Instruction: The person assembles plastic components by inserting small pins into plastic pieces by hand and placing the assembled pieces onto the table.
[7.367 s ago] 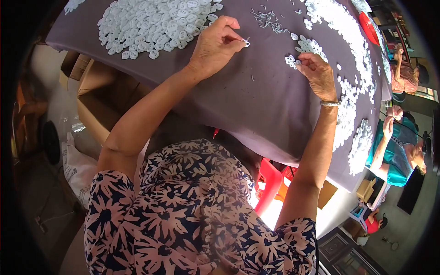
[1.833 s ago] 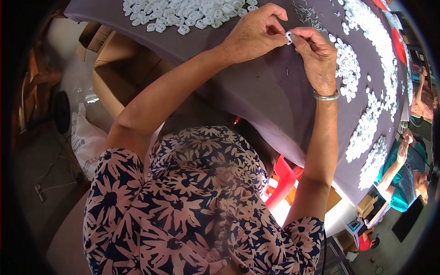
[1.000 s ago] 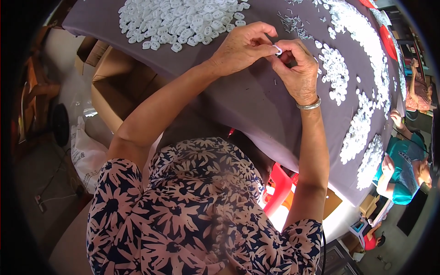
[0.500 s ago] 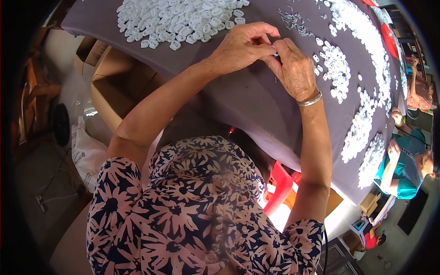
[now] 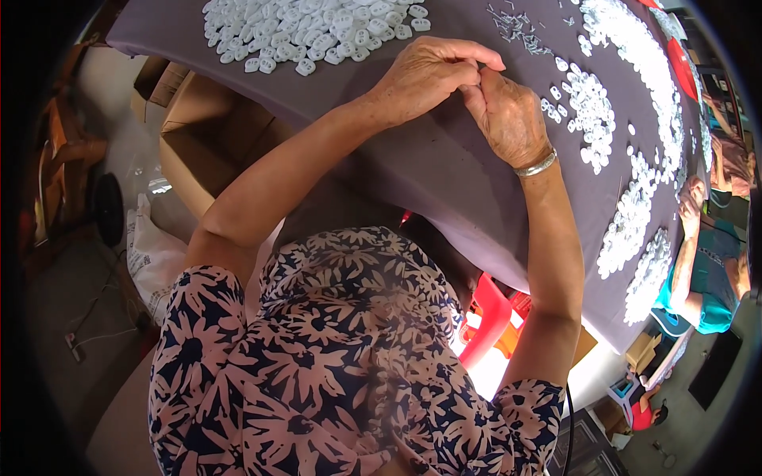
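My left hand (image 5: pixel 429 82) and my right hand (image 5: pixel 512 119) meet above the near edge of the dark-covered table, fingertips touching. Both are closed in a pinch, and the fingers hide whatever lies between them. A silvery bracelet (image 5: pixel 538 164) circles my right wrist. Beyond my left hand spreads a heap of small white plastic pieces (image 5: pixel 317 28), some showing holes. Thin metal pins (image 5: pixel 520 33) lie scattered past my right fingertips. To the right of that hand is a smaller cluster of white pieces (image 5: pixel 590 111).
More white pieces (image 5: pixel 631 210) run along the table's right side, with a red object (image 5: pixel 679 67) among them. A co-worker in teal (image 5: pixel 710 270) sits at the right edge. An open cardboard box (image 5: pixel 186 159) stands at left below the table, and a red plastic stool (image 5: pixel 486 321) beneath it.
A small white piece that showed between my fingertips is now hidden. My left fingers have shifted slightly right, with the index finger reaching over the right fingertips. The co-worker's hands have risen.
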Tool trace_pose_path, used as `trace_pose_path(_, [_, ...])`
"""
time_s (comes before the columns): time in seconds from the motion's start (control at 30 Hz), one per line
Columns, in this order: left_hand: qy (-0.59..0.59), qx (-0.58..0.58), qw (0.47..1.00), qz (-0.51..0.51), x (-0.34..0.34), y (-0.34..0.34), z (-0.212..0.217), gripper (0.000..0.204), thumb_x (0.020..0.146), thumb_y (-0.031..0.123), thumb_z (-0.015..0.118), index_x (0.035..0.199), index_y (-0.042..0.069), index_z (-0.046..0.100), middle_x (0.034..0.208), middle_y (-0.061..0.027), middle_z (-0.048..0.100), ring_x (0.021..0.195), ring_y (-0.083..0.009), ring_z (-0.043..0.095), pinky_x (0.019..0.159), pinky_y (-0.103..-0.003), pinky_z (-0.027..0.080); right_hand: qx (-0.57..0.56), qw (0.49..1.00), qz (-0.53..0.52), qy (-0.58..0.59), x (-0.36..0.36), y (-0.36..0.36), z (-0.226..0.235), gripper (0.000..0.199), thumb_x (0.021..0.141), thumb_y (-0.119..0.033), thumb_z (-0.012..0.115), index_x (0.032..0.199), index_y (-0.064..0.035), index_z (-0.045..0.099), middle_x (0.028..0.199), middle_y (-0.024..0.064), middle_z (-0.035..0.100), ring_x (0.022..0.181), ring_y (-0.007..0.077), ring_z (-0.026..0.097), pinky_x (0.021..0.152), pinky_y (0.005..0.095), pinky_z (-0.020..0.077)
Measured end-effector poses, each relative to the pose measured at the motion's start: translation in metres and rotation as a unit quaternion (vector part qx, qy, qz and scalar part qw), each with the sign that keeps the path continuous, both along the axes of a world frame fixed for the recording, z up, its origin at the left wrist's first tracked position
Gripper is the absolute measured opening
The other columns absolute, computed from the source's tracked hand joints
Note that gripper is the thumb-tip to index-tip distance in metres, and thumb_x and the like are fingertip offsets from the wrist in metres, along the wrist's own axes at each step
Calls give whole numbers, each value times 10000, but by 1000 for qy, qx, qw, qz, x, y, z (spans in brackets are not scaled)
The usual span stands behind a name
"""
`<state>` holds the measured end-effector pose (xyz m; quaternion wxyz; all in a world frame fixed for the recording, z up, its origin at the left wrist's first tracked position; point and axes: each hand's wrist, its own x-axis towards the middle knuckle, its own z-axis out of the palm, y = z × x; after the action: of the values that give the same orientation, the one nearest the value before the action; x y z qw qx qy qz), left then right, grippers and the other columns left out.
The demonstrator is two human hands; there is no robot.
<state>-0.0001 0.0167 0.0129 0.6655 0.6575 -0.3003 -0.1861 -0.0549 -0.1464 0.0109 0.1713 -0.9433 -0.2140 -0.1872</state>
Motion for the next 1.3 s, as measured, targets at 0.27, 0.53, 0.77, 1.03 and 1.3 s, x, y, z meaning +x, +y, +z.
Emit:
trace_pose_path(0.27, [-126, -12, 992, 21, 2, -2, -2, 273, 834, 32, 529, 1089, 7, 622, 741, -7, 591, 688, -63, 532, 668, -221, 450, -16, 999, -9, -30, 3, 0, -7, 211, 862, -164, 638, 760, -24, 517, 625, 144, 574, 581, 327, 599, 504, 394, 482])
trace_pose_path(0.53, [58, -76, 994, -48, 9, -2, -2, 344, 839, 4, 483, 1167, -28, 583, 740, 10, 543, 693, -61, 498, 681, -203, 426, -24, 999, -18, -28, 4, 0, -3, 224, 880, -190, 624, 760, -31, 521, 623, 144, 576, 569, 332, 592, 492, 394, 476])
trace_pose_path(0.77, [173, -31, 981, -86, 21, 0, 4, 341, 852, 23, 489, 1177, -39, 569, 754, 3, 563, 699, -65, 528, 674, -208, 442, -23, 999, 4, -30, 5, -9, -6, 269, 900, -242, 586, 741, -32, 528, 591, 141, 576, 537, 322, 596, 467, 389, 490])
trace_pose_path(1.03, [-129, -32, 990, -45, 12, 2, -11, 276, 905, 40, 470, 1144, -55, 568, 847, -33, 608, 750, -88, 556, 679, -219, 459, -61, 994, -80, 51, -5, 3, 7, 201, 935, -238, 529, 943, -37, 529, 717, 152, 618, 624, 354, 617, 506, 426, 490])
trace_pose_path(1.3, [-41, 0, 999, 18, 11, -2, -5, 241, 818, 74, 634, 1050, 16, 661, 768, -28, 645, 682, -75, 569, 672, -223, 476, -93, 991, -85, 38, -3, -2, 10, 275, 927, -323, 541, 900, -51, 514, 675, 124, 613, 602, 329, 624, 483, 397, 491])
